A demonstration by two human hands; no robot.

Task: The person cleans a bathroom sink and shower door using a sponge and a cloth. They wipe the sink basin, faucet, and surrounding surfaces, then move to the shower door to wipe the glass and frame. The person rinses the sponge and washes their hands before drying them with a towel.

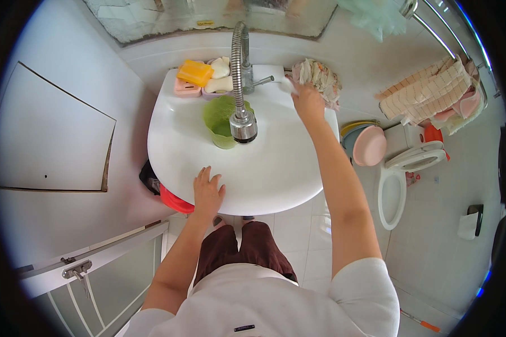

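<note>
My left hand lies with spread fingers over the front left part of the white washbasin, holding nothing. At the basin's back right corner, my right hand reaches beside a crumpled patterned cloth. Something small and white shows at its fingertips; whether the hand grips it is unclear. A green plastic container stands in the basin, partly under the flexible metal faucet. The faucet's lever points right. To its left, an orange soap bar and white soaps rest on soap dishes.
Towels hang from a metal rack on the right wall. Below stand plastic basins and a toilet with its lid raised. A door with a metal handle is at lower left; a mirror hangs behind the basin.
</note>
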